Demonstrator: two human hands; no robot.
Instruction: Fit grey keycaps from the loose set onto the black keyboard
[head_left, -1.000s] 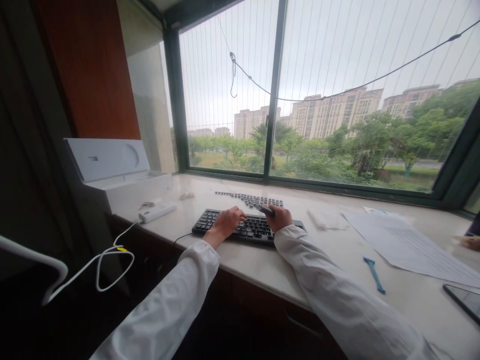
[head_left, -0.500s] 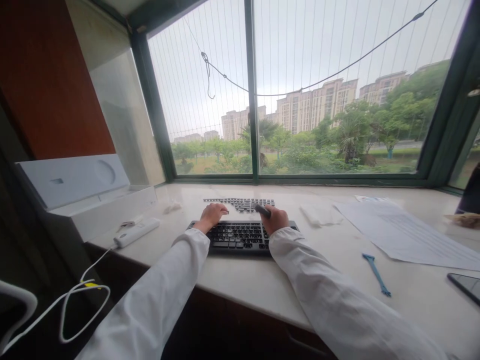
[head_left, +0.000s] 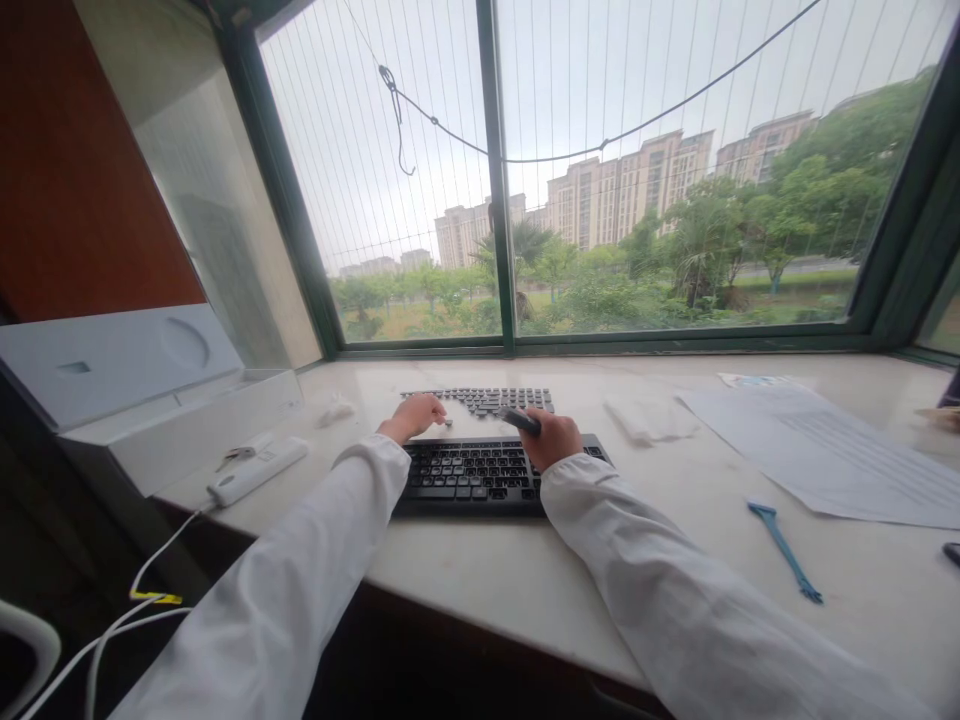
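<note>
On the counter lies a black keyboard (head_left: 469,492); many of its keycaps are off, leaving bare switches, while some caps sit at the left and along the bottom. Rows of loose keycaps (head_left: 525,398) are laid out just behind it. My left hand (head_left: 417,414) is beyond the keyboard's back left edge, fingers closed in a pinch with a small dark keycap (head_left: 448,422) at their tips. Over the keyboard's right part, my right hand (head_left: 555,438) is wrapped round a short, thick black tool (head_left: 520,420) that points left; its exact kind is unclear.
A blue plastic tool (head_left: 786,553) lies to the right, near printed paper sheets (head_left: 817,450). Crumpled white tissue (head_left: 651,420) is behind my right forearm. On the left are an open white box (head_left: 180,430) and a white power strip (head_left: 259,472) with its cable. A window stands behind.
The camera has shifted slightly. My left hand has moved a little back from the keyboard's edge, the keycap still at its fingertips. My right hand still grips the black tool.
</note>
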